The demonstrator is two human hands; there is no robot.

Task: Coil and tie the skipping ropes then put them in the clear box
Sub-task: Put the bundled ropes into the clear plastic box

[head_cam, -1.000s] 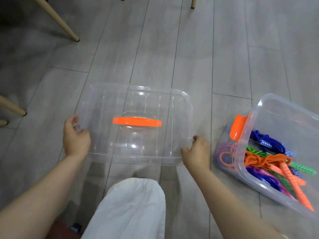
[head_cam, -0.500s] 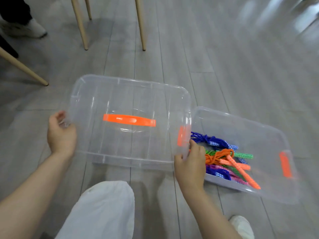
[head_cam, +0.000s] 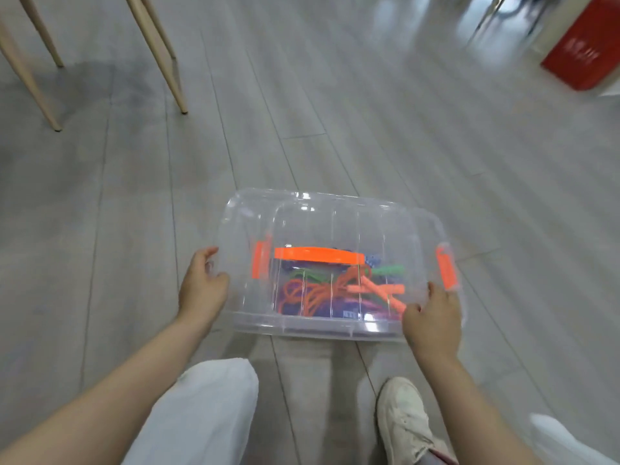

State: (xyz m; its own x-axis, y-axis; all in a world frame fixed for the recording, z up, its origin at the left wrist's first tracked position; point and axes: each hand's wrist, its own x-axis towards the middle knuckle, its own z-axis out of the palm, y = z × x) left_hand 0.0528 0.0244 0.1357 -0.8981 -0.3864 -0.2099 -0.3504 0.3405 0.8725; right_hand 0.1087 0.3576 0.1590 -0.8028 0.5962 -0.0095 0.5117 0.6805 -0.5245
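Note:
A clear lid [head_cam: 318, 226] with an orange handle [head_cam: 317, 255] lies over the clear box [head_cam: 315, 325] on the grey floor. My left hand [head_cam: 201, 290] grips the lid's left edge. My right hand [head_cam: 432, 317] grips its right front corner, next to an orange clasp [head_cam: 447, 268]. Through the plastic I see several coiled skipping ropes [head_cam: 339, 290] in orange, green, purple and blue inside the box. Another orange clasp [head_cam: 261, 260] shows at the box's left end.
Wooden chair legs [head_cam: 161, 52] stand on the floor at the back left. A red box [head_cam: 583, 45] sits at the far right. My white-trousered knee [head_cam: 208, 407] and white shoe [head_cam: 402, 414] are just in front of the box.
Both hands have carried the lid to the right, from beside the box to over it. It covers the ropes now.

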